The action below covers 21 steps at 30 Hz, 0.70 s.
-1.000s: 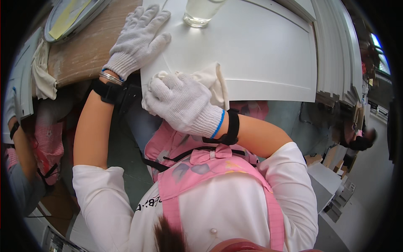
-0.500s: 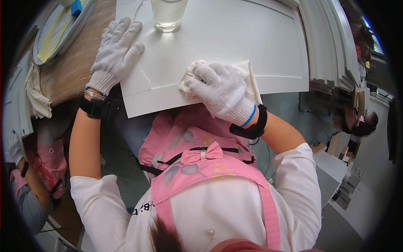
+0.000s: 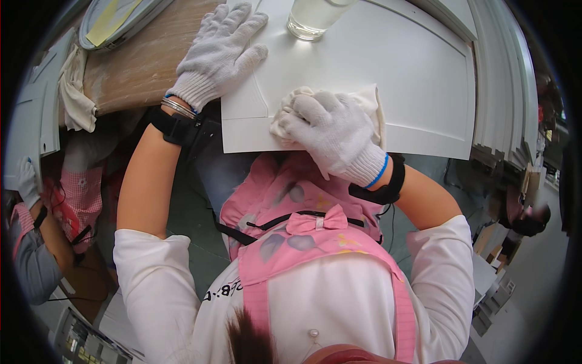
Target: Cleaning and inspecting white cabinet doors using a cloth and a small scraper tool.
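A white panel (image 3: 418,79) with a raised border lies before me. My left hand (image 3: 221,57), in a white knitted glove, rests flat at its left side with fingers stretched out. My right hand (image 3: 333,130), gloved alike, is closed over a crumpled off-white cloth (image 3: 367,104) and presses it on the panel near its front edge. The cloth shows on both sides of the hand; the fingertips are partly hidden in it. Farther back on the panel stands a clear glass (image 3: 312,21) holding pale liquid, its top cut off by the frame.
On the left a brown work surface (image 3: 139,67) carries a round grey-rimmed tray (image 3: 97,42) with a yellow strip. An off-white cloth (image 3: 76,91) hangs over its edge. Several white panels (image 3: 506,85) stand stacked at the right. A co-worker's gloved hand (image 3: 28,182) touches another panel at far left.
The whole view has shifted and turned, so the panel, glass and hands appear farther right. Against the panel, my right hand and the cloth have slid slightly left. My left hand stays flat.
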Tool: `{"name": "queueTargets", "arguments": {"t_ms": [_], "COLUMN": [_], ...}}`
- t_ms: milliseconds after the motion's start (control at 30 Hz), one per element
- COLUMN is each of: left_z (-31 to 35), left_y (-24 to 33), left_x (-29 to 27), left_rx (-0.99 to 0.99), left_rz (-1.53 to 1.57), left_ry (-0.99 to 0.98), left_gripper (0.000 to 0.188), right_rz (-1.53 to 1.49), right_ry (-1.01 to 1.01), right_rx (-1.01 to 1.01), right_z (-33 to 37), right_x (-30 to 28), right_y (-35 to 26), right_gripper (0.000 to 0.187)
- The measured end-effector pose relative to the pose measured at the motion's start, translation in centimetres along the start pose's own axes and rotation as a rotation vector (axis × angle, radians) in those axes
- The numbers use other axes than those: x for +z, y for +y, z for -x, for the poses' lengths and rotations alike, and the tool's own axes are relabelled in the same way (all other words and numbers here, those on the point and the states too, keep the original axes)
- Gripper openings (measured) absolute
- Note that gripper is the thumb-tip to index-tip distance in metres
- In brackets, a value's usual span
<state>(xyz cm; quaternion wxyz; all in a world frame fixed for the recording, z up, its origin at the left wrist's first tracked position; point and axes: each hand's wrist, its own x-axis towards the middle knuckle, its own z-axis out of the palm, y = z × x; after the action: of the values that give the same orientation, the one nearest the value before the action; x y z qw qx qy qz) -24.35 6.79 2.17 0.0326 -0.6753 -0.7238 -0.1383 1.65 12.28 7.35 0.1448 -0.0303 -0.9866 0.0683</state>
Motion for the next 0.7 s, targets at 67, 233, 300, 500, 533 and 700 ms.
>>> {"name": "queueTargets", "arguments": {"t_ms": [67,233,300,500,533,700], "left_z": [0.1,0.3,0.2,0.2,0.1,0.1], "left_y": [0.5,0.9,0.8,0.8,0.9,0.8], "left_x": [-0.9,-1.6,-1.5,-1.5,-1.5,-1.5], "left_rx": [-0.014,-0.044,-0.038,-0.04,-0.043,-0.04], "left_rz": [0.046,0.068,0.09,0.082,0.084,0.099], "left_ry": [-0.01,-0.016,-0.013,-0.017,-0.016,-0.021], "left_gripper": [0.059,0.06,0.06,0.06,0.06,0.06], "right_rz": [-0.049,-0.023,-0.02,0.002,-0.001,0.002], "right_ry": [-0.161,-0.235,-0.225,-0.304,-0.306,-0.28], "right_rx": [0.099,0.199,0.16,0.153,0.162,0.054], "right_z": [1.6,3.4,1.7,3.5,3.8,0.6], "right_x": [-1.4,-2.6,-1.8,-3.0,-3.1,-1.8], "right_y": [1.1,2.1,1.6,3.1,3.4,1.8], "right_gripper": [0.025,0.029,0.029,0.027,0.026,0.022]}}
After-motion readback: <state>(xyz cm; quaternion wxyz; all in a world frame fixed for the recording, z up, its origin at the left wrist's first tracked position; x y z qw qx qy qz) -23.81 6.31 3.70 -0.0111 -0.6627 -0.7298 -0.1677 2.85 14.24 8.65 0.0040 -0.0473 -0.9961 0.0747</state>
